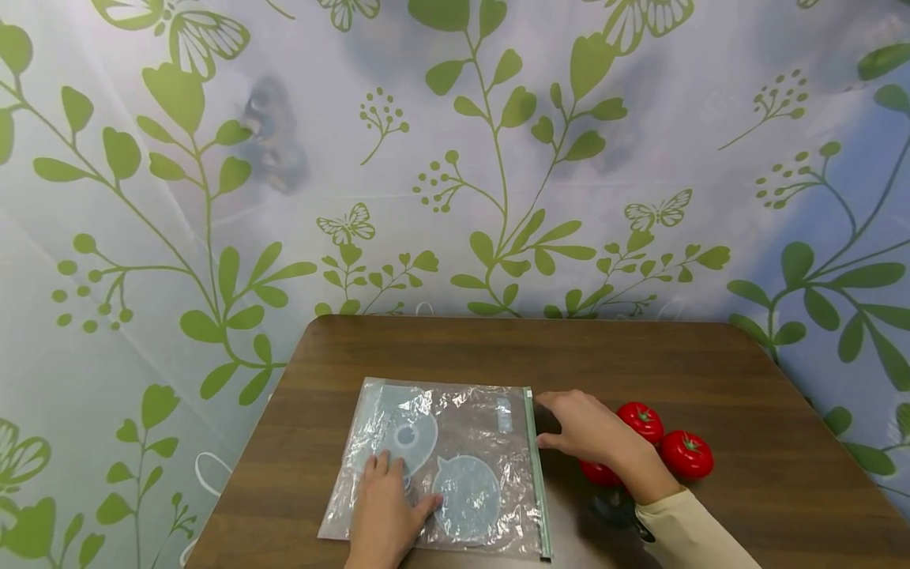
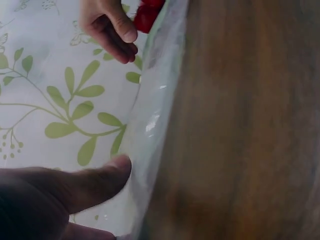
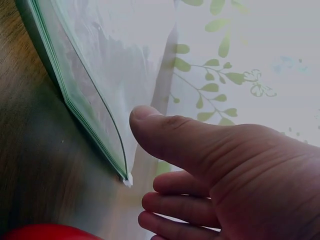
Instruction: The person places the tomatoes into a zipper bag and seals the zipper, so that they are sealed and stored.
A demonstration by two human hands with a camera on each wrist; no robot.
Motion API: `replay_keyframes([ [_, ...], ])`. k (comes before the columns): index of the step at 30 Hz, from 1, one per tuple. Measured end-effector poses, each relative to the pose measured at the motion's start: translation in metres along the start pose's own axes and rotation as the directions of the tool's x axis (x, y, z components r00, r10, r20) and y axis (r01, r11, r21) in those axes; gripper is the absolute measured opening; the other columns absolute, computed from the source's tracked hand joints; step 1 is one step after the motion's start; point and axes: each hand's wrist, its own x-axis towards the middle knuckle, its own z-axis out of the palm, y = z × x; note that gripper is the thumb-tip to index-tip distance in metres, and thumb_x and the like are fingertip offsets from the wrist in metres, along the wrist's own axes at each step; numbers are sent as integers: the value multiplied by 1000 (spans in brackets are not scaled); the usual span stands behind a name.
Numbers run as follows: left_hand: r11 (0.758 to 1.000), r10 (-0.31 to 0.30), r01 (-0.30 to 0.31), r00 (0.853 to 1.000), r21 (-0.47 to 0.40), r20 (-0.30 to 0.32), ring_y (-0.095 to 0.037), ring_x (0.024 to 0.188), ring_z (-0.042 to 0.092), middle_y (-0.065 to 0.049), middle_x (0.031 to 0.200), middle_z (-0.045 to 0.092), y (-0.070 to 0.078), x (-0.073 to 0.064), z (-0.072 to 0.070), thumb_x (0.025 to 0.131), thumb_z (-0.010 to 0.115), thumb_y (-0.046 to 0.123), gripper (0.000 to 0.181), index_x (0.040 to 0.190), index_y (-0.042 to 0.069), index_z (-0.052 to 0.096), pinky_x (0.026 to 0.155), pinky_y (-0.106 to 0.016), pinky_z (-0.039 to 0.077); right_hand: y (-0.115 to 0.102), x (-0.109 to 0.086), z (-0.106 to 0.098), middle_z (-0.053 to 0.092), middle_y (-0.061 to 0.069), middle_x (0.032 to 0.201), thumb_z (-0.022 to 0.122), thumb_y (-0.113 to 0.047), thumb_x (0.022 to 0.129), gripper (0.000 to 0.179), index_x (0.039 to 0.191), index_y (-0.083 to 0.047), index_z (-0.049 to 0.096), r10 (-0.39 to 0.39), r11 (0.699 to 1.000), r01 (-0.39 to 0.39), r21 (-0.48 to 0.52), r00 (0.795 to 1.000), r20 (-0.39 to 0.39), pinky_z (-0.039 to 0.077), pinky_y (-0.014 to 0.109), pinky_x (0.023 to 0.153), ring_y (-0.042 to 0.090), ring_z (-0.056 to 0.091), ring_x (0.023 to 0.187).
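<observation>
A clear plastic zip bag [image 1: 462, 427] with pale blue printing lies flat on the table. My left hand [image 1: 389, 510] rests on its near left part, fingers extended and thumb spread. My right hand [image 1: 586, 427] is beside the far end of the green zip strip [image 1: 536, 474], holding nothing, with a gap between thumb and fingers. Close by the fingertips, in the right wrist view, a small white end piece [image 3: 128, 180] caps the strip. There the two green edges [image 3: 95, 127] of the bag's mouth stand partly apart.
Red tomatoes lie right of the bag: one [image 1: 688, 454] beside my right wrist, another [image 1: 640, 421] behind it, a third [image 1: 599, 472] partly hidden under my forearm. The brown wooden table [image 1: 512, 348] ends at a leaf-patterned curtain [image 1: 398, 197].
</observation>
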Motion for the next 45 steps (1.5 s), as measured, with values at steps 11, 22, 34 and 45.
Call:
replay_keyframes([
  [11, 996, 48, -48, 999, 70, -8, -64, 138, 53, -43, 144, 58, 5, -2, 2, 81, 95, 25, 61, 120, -11, 66, 114, -74, 45, -1, 3, 4, 76, 17, 135, 91, -29, 90, 60, 138, 2, 71, 16, 1000, -16, -13, 999, 36, 59, 56, 107, 36, 74, 124],
  [22, 989, 112, -105, 991, 104, -71, -61, 132, 58, -39, 137, 63, 1, -3, 6, 90, 81, 6, 32, 115, -9, 67, 108, -71, 50, -4, 5, 8, 81, 8, 118, 87, -16, 92, 30, 119, -5, 80, -108, 994, 110, -23, 992, 57, 65, 51, 92, 29, 78, 104],
  [34, 989, 102, -96, 993, 112, -53, -61, 132, 58, -40, 140, 63, -1, 1, 1, 94, 73, 1, 24, 115, -8, 69, 106, -73, 51, -12, 12, 14, 80, 12, 121, 82, -8, 95, 25, 119, -3, 82, -154, 988, 153, 32, 987, 44, 65, 51, 91, 32, 78, 109],
  [45, 987, 120, -115, 992, 108, -40, -63, 130, 59, -42, 137, 63, -6, 3, 1, 79, 75, -9, 35, 114, -8, 69, 104, -73, 52, -18, 12, 30, 70, 29, 141, 79, -7, 98, 28, 125, -2, 81, -24, 997, 23, 73, 1000, 20, 56, 63, 108, 48, 70, 128],
])
